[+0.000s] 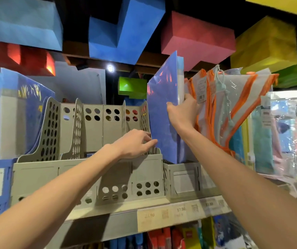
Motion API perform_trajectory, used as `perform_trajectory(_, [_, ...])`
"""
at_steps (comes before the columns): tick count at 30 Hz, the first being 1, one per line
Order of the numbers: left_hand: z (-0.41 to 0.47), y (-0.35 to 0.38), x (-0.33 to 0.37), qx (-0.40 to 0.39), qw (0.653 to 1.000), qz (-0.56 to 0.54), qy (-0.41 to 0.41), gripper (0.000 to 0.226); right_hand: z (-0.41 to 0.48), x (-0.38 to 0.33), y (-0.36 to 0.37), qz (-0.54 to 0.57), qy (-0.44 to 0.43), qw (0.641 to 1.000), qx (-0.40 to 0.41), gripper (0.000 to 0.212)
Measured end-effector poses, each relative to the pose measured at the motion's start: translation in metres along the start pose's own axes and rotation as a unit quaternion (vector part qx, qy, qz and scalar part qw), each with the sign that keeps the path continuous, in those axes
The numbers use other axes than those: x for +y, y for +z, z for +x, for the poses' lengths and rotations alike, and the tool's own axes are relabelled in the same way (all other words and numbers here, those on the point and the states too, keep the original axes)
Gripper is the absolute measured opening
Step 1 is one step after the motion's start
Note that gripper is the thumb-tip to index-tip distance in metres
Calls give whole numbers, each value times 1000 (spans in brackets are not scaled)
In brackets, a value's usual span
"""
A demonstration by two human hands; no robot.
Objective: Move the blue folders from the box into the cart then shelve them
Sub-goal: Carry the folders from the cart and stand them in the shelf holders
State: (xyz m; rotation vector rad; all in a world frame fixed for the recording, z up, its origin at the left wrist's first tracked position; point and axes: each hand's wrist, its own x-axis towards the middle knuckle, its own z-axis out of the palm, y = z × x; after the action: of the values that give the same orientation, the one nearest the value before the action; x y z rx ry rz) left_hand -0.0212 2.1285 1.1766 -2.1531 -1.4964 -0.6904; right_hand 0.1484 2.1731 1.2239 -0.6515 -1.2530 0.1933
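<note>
A blue folder (pixel 164 108) in glossy wrap stands upright on the shelf, between a grey perforated file rack (pixel 92 133) and a bunch of orange-trimmed clear pouches (pixel 214 105). My right hand (pixel 181 112) grips the folder's right edge, thumb on its front face and fingers behind. My left hand (pixel 135 142) reaches to the folder's lower left edge with fingers bent, touching the folder and the rack's right divider. Whether it pinches either I cannot tell. More blue folders (pixel 24 112) stand at the far left of the same shelf.
The shelf's front edge (pixel 162 209) carries price labels. A small grey tray (pixel 181 178) sits under the folder. Plastic-wrapped blue and pink items (pixel 286 137) fill the right side. Coloured foam blocks (pixel 124 27) hang overhead. Stationery packs (pixel 172 238) fill the shelf below.
</note>
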Motion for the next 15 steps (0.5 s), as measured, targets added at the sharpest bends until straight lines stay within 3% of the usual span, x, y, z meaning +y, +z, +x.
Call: perform_trajectory(15, [-2,-1,6,7,1000,12,-2,47,-23,-8,1,-15,27,998,60,27])
